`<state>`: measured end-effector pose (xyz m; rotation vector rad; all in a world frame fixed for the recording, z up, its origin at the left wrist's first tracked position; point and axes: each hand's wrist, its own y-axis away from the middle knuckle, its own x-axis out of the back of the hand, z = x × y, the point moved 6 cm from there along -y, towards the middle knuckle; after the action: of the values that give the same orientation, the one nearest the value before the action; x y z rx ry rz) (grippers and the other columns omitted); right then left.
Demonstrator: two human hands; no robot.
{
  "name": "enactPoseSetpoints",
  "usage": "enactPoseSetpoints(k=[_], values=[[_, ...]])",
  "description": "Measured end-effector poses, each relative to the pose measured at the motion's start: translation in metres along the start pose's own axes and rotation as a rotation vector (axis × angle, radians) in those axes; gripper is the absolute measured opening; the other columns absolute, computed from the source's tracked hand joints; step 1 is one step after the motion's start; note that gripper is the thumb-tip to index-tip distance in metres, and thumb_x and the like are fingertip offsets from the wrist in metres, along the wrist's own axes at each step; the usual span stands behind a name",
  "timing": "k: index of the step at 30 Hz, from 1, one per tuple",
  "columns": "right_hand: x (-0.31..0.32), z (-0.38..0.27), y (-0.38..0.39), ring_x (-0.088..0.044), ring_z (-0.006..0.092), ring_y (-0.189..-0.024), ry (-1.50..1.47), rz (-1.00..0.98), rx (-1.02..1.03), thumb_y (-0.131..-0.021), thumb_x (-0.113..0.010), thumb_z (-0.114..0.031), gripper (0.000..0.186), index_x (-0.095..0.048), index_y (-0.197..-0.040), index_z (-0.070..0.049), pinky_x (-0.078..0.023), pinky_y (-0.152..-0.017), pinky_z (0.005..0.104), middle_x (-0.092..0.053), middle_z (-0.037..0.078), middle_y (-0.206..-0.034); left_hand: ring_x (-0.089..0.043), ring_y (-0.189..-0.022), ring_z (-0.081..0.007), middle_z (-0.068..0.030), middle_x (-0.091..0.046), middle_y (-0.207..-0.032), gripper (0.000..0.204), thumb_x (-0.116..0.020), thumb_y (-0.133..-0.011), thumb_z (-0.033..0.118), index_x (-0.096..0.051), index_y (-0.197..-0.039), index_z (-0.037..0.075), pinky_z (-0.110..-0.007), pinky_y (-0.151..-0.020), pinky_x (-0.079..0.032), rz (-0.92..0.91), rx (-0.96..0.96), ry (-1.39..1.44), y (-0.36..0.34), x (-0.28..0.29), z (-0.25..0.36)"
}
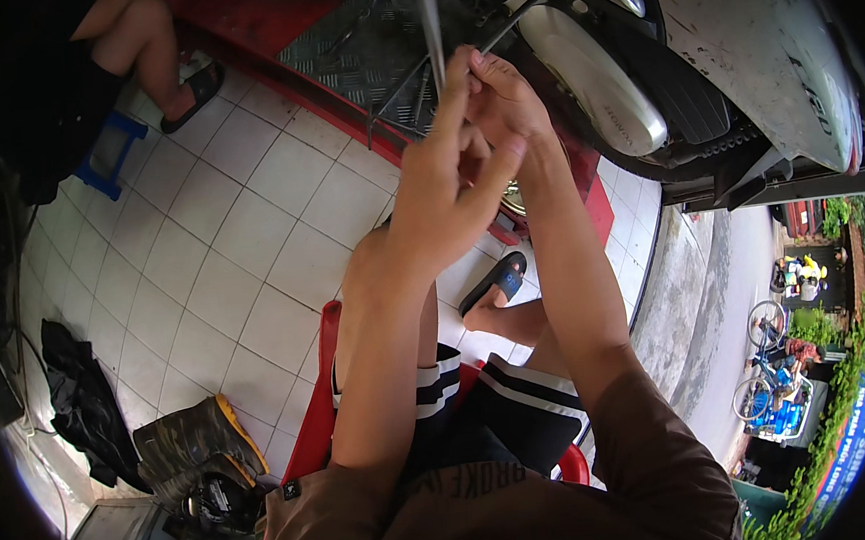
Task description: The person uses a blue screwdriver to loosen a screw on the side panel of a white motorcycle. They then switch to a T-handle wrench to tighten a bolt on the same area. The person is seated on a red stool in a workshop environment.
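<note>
Both my arms reach up to the middle, and my hands meet in front of a motorcycle [699, 61]. My left hand [447, 184] is closed with its thumb out to the right. From its fingertips a silvery metal bar [432, 39] points up, blurred by motion. My right hand [512, 109] is closed beside it, thumb and forefinger pinched at the lower end of a thin metal rod [511, 26] that slants up to the right. Whether bar and rod are one piece, I cannot tell; the fingers hide where they would join. The motorcycle's silver exhaust cover [595, 83] lies just right of my hands.
The motorcycle stands on a red platform [337, 116] with a dark tread-plate top [337, 51]. At upper left a person's leg [152, 54] shows near a blue stool [114, 157]. Boots [194, 442] and black cloth [81, 405] lie lower left on white tiles [211, 255]. A street [701, 301] is at right.
</note>
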<state>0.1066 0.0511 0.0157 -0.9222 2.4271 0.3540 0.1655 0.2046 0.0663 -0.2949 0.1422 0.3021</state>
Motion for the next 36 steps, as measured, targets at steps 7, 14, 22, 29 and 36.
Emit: enactPoseSetpoints(k=[7,14,22,29,36], values=[[-0.005,-0.011,-0.004,-0.044,0.0119,-0.068,-0.078,-0.109,0.038,-0.093,-0.064,-0.015,0.015,-0.061,-0.093,0.000,-0.040,-0.070,0.0275,-0.047,0.000,-0.068,-0.036,-0.055,-0.0021,0.0055,-0.042,-0.058,0.063,-0.062,-0.092,0.012,-0.034,-0.147,-0.002,-0.021,-0.052,-0.029,-0.381,0.017,-0.032,0.004,-0.015,-0.030],[0.002,-0.018,-0.003,-0.044,0.0111,-0.069,0.007,-0.071,0.047,-0.094,-0.063,-0.015,0.017,-0.060,-0.093,0.001,-0.039,-0.070,0.0282,-0.049,0.000,-0.071,-0.037,-0.056,-0.0039,0.0060,-0.040,-0.060,0.065,-0.061,-0.091,0.010,-0.033,-0.148,0.000,-0.021,-0.053,-0.030,-0.076,0.459,-0.206,-0.008,0.013,-0.059],[0.016,-0.021,-0.010,-0.050,0.0109,-0.070,0.099,0.039,0.021,-0.094,-0.064,-0.020,0.018,-0.061,-0.095,-0.002,-0.044,-0.073,0.0292,-0.053,0.000,-0.071,-0.034,-0.055,-0.0014,0.0074,-0.043,-0.062,0.060,-0.063,-0.092,0.015,-0.038,-0.144,-0.002,-0.019,-0.053,-0.028,0.203,0.307,0.115,-0.012,0.011,-0.045],[0.016,-0.024,-0.012,-0.046,0.0109,-0.067,0.119,0.050,0.038,-0.094,-0.065,-0.023,0.020,-0.061,-0.090,-0.004,-0.043,-0.071,0.0285,-0.045,-0.003,-0.066,-0.035,-0.055,-0.0022,0.0054,-0.043,-0.062,0.065,-0.061,-0.094,0.020,-0.030,-0.148,-0.003,-0.020,-0.050,-0.027,0.145,0.221,0.232,-0.001,0.015,-0.031],[0.023,-0.031,-0.013,-0.041,0.0113,-0.065,0.082,0.098,0.101,-0.095,-0.063,-0.022,0.019,-0.059,-0.089,-0.004,-0.040,-0.068,0.0286,-0.041,-0.003,-0.064,-0.036,-0.059,-0.0038,0.0048,-0.044,-0.064,0.059,-0.056,-0.097,0.015,-0.032,-0.149,0.003,-0.022,-0.053,-0.030,-0.214,0.034,0.243,-0.001,0.001,-0.021]])
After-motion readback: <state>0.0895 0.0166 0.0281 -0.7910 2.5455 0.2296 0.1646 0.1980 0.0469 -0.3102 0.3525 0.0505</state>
